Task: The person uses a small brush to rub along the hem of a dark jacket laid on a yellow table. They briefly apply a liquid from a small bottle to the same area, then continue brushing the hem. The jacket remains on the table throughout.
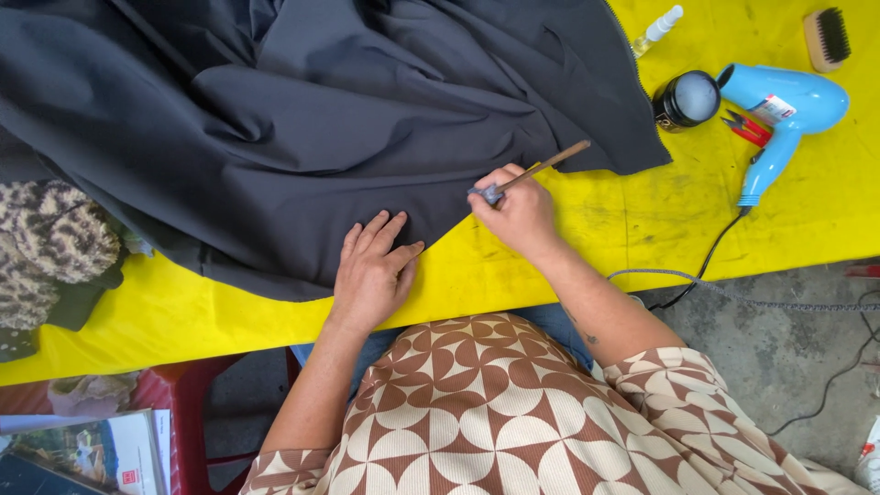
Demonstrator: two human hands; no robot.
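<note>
While the left hand point(371, 275) lies flat on dark cloth point(302, 119), the right hand's point(518, 211) grip clamps a brush point(536, 172).

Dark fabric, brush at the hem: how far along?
Done: dark grey fabric spread on the yellow table, jar open. In hand: left hand flattens the hem; right hand holds a small brush at its edge. Left: blue hair dryer lies untouched; coverage cannot be judged.
</note>
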